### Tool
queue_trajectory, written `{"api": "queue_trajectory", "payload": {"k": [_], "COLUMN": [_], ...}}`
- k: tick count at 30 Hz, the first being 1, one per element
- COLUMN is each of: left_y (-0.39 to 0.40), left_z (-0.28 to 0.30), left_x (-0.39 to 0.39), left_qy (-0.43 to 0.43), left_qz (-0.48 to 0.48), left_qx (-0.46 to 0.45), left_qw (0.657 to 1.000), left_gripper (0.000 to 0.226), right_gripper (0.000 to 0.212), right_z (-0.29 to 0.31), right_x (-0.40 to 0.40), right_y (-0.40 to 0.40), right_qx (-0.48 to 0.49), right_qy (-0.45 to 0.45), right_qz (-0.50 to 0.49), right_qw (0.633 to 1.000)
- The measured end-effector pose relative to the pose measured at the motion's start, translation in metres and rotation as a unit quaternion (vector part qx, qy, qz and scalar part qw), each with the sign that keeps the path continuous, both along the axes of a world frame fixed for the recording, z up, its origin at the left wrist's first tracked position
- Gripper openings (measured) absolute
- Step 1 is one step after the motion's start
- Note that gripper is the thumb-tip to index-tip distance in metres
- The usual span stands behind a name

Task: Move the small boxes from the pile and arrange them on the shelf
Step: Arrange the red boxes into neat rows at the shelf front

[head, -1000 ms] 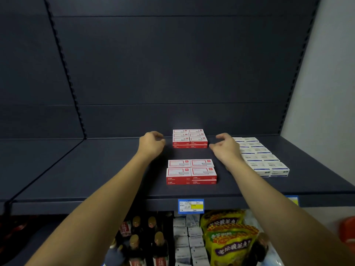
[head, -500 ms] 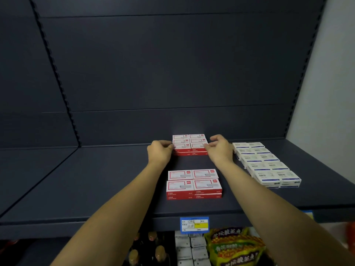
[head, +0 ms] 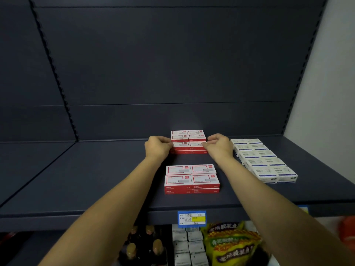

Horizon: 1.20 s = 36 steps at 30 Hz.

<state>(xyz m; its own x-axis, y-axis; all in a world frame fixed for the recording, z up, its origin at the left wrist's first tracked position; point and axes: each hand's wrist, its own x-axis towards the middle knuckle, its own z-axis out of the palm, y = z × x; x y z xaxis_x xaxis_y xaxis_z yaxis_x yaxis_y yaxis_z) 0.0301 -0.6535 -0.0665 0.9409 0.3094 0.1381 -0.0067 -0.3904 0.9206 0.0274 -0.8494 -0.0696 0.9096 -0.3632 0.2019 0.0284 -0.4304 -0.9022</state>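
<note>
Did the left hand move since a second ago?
Yes. The left hand went right, toward the back red boxes. Earlier there was a gap between them; now its fingers touch their left side.

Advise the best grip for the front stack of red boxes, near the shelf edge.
Squeeze the front red stack across its short left and right ends, one hand per side, coming from the shelf edge. It is two boxes wide and layered, so inward pressure likely keeps them together. Both sides are clear; the white boxes sit apart.
</note>
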Motion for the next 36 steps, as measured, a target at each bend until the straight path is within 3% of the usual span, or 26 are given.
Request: {"api": "queue_trajectory", "payload": {"k": [13, 20, 26, 36], "left_y": [0.013, 0.013, 0.013, 0.01], "left_z": [-0.004, -0.008, -0.003, -0.001], "left_x": [-0.037, -0.057, -0.066, -0.079], "left_qy": [0.075, 0.066, 0.06, 0.048], "left_qz": [-0.026, -0.041, -0.032, -0.017], "left_qx": [-0.105, -0.104, -0.099, -0.088], "left_qw": [0.991, 0.992, 0.993, 0.995], "left_gripper": [0.008, 0.004, 0.011, 0.023], "right_gripper": [0.021, 0.022, 0.005, 0.012], "right_z": [-0.002, -0.004, 0.0, -0.002], "right_x": [-0.043, -0.058, -0.074, -0.083], "right_y": [-0.001, -0.002, -0.003, -0.001], "right_qx": [0.034, 0.04, 0.061, 0.113], "right_qy": [0.017, 0.021, 0.017, 0.012], "right_qz": [0.005, -0.01, -0.017, -0.009], "right_qw": [0.999, 0.999, 0.998, 0.993]}}
